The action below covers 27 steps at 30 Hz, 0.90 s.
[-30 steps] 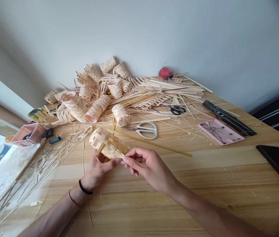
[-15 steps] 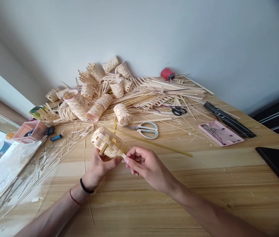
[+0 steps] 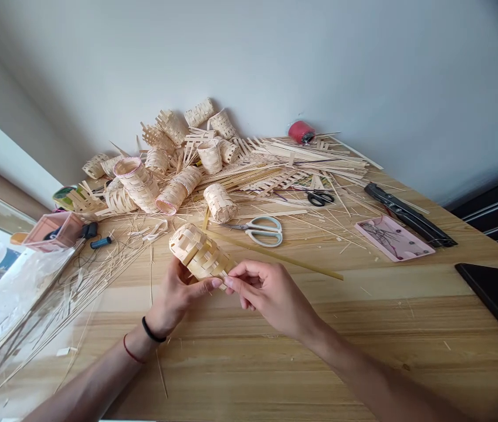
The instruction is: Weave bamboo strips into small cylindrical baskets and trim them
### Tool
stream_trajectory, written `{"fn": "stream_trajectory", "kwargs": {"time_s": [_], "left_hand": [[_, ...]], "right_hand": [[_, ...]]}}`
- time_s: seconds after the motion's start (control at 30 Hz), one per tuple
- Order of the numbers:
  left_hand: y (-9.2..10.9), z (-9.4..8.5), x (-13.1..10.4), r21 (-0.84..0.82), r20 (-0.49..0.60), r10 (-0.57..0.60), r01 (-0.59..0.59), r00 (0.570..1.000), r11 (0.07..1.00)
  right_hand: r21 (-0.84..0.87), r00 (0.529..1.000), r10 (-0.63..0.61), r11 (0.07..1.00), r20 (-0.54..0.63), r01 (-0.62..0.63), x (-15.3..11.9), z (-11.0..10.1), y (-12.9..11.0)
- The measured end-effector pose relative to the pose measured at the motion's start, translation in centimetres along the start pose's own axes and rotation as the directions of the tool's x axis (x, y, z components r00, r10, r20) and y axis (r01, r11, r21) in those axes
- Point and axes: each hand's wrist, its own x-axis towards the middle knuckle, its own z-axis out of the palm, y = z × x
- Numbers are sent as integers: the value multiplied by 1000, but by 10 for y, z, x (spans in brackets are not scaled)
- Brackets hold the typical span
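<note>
A small woven bamboo basket (image 3: pixel 202 253) lies tilted above the table, its closed end toward the upper left. My left hand (image 3: pixel 182 293) is wrapped around it from below, with the thumb along its near side. At the basket's lower right end, my right hand (image 3: pixel 261 290) pinches the tip of a thin strip at the rim between thumb and fingers. Just beyond the basket lie white-handled scissors (image 3: pixel 265 231) and a long yellowish strip (image 3: pixel 292 262). Another woven basket (image 3: pixel 220 203) rests on its side near the scissor tips.
Several woven baskets (image 3: pixel 138 184) and a heap of loose strips (image 3: pixel 292 164) cover the back. To the right are black scissors (image 3: pixel 319 198), a pink tray (image 3: pixel 395 237) with pins and a black tool (image 3: pixel 407 214). A pink box (image 3: pixel 53 230) and a red spool (image 3: pixel 300 132) stand farther off.
The held basket has turned slightly in my left hand and shifted a little right. My right hand has moved slightly right with it, still pinching at the rim.
</note>
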Motion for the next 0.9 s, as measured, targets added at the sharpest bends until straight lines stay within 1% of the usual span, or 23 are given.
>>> {"fn": "stream_trajectory", "kwargs": {"time_s": [0.07,0.13,0.2,0.23,0.3,0.37,0.4,0.5,0.57,0.63,0.67,0.73,0.77,0.83,0.9], "left_hand": [[3,1,0,-7,-11,2,-2,1000,1000],[7,2,1,-3,4,-5,5,1000,1000],[12,2,1,-5,23,-23,23,999,1000],[14,2,1,-14,23,-28,28,999,1000],[17,1,1,-42,0,-13,13,1000,999],[18,0,2,-67,-13,25,-26,1000,997],[18,0,2,-75,-2,37,-37,999,996],[18,2,1,-100,31,34,-31,999,995],[16,5,-1,-119,24,17,-14,1000,993],[14,8,-4,-142,34,-5,10,999,990],[12,10,-5,-154,57,-22,30,998,988],[10,10,-8,-182,100,-52,70,994,981],[10,8,-8,-201,100,-61,80,993,976],[13,2,-8,-236,58,-65,77,996,969],[18,-6,-6,-241,8,-69,69,998,968]], "right_hand": [[-27,1000,-15,1000,-3,15,-1,1,0],[-64,999,-40,997,-8,40,-1,0,0],[-131,994,-105,986,-40,99,-2,-2,-2],[-176,985,-156,974,-76,141,-2,-4,-3],[-262,951,-265,940,-161,218,-1,-8,-5],[-316,918,-343,909,-199,271,0,-11,-4],[-333,910,-374,893,-180,301,1,-11,-2],[-374,893,-448,836,-45,400,1,-5,9],[-389,888,-460,819,-3,422,0,3,16],[-407,870,-493,797,-9,447,1,10,21],[-418,854,-520,780,-18,466,1,13,22],[-435,817,-575,746,-40,504,4,15,23],[-442,805,-592,735,-47,515,5,13,23],[-456,798,-601,722,-40,521,6,8,21],[-470,808,-589,714,-3,519,7,2,19]]}}
